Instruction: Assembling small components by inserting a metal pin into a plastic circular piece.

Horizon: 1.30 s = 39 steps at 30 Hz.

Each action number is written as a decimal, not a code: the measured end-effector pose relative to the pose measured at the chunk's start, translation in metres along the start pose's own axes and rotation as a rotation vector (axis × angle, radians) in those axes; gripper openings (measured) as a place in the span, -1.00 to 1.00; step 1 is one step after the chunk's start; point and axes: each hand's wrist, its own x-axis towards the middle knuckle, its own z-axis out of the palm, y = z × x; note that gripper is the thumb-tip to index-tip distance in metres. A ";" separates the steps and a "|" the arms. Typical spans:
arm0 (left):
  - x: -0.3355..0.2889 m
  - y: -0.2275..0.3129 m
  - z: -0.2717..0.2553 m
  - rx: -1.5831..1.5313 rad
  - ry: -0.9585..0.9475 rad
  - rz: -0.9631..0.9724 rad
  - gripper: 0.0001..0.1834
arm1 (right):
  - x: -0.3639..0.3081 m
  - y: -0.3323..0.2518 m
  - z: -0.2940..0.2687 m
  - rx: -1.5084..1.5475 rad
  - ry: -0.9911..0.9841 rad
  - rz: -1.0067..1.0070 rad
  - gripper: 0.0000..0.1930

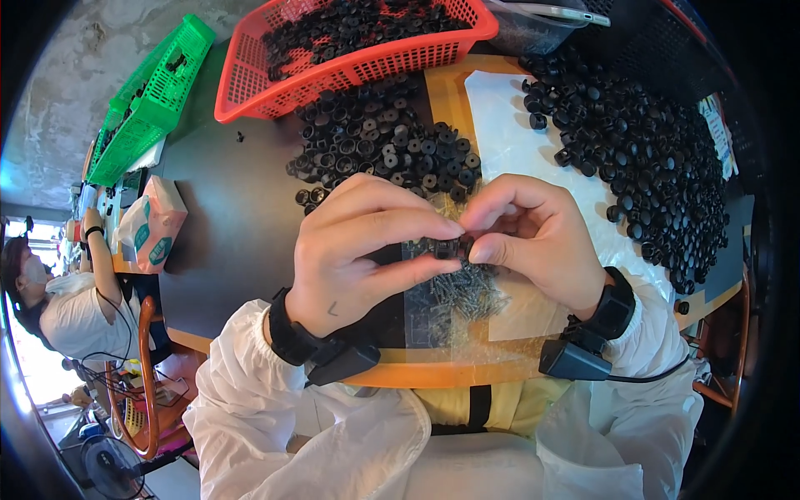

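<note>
Between my two hands, above the table's near part, is a small black plastic part (447,248). My left hand (367,250) pinches it between thumb and fingers. From the other side my right hand (533,237) closes thumb and fingertips at its right end, on a small dark piece that the fingers mostly hide. Below them lies a heap of small metal screws (471,293) on a clear plastic bag. Just beyond my hands spreads a pile of round black caps (383,146), some with a hole in the middle.
A red basket (358,71) of black parts stands at the back. On the right, a big heap of black knobs (633,158) covers part of a white sheet (500,117). At left are a tissue pack (156,225), a green basket (154,100) and a seated person (79,287).
</note>
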 end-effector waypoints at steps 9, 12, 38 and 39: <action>-0.004 0.001 -0.002 -0.046 -0.038 -0.020 -0.59 | -0.003 -0.006 0.004 -0.012 -0.035 0.092 -0.64; -0.005 0.007 -0.001 -0.028 -0.054 -0.052 -0.60 | -0.003 -0.006 0.002 -0.018 -0.054 0.114 -0.66; -0.011 0.019 0.010 -0.281 -0.020 -0.169 -0.63 | -0.008 -0.011 0.009 -0.125 0.075 0.109 -0.74; -0.010 0.019 0.010 -0.243 -0.016 -0.165 -0.64 | -0.008 -0.011 0.009 -0.124 0.074 0.109 -0.74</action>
